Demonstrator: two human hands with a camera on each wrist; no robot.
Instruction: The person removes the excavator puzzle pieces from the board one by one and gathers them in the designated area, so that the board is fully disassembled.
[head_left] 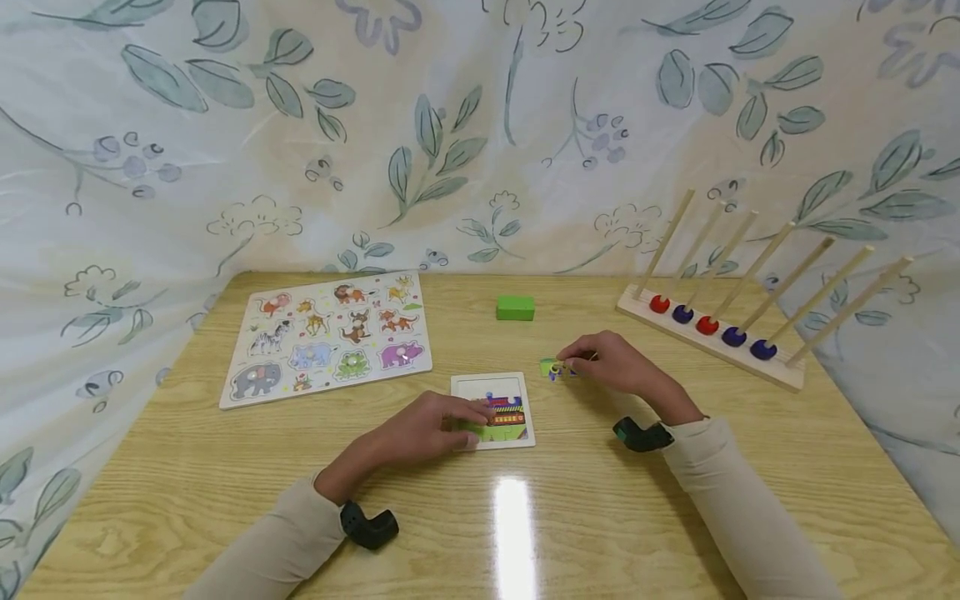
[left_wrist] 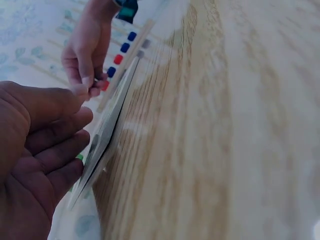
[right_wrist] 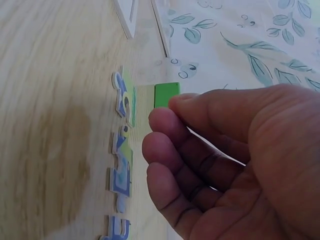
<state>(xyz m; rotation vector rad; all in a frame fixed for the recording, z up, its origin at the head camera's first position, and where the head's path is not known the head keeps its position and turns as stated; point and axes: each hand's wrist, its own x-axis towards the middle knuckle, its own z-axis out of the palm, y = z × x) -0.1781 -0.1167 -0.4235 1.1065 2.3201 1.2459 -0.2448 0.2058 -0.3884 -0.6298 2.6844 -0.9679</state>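
Observation:
My left hand lies over the left part of a small white-framed jigsaw puzzle. Its fingers are relaxed, with fingertips over the printed train picture. In the left wrist view the board's thin edge shows beside the loosely bent fingers. To the right, my right hand hovers low at several loose jigsaw pieces, partly hiding them. Seen from the right wrist, those pieces lie in a row beside the loosely curled fingers. Nothing shows between thumb and fingers.
A green block sits behind the puzzle. At the back left lies an animal peg puzzle board. A wooden rack with tall dowels and red and blue beads stands at the back right. A floral cloth hangs behind the table.

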